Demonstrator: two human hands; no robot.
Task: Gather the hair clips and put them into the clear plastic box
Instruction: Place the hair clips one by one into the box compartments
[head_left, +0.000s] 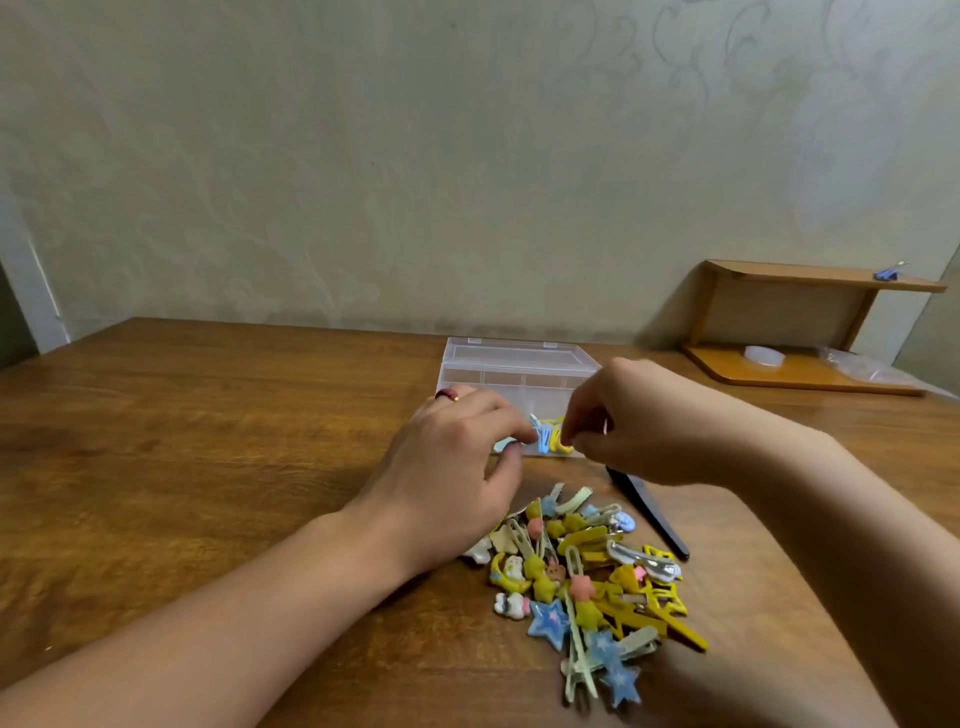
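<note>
The clear plastic box stands open on the table, its lid tipped back behind it. A blue clip and a yellow clip lie inside near its front wall. My left hand hovers at the box's front left corner and pinches a light blue hair clip between thumb and fingers. My right hand is over the front right of the box, fingertips drawn together right at the yellow clip; whether they grip it is hidden. A pile of several colourful hair clips lies in front of the box.
A long black clip lies to the right of the pile, under my right wrist. At the back right stands a small wooden shelf with a white ring, a plastic bag and a blue binder clip. The wall runs along the table's far edge.
</note>
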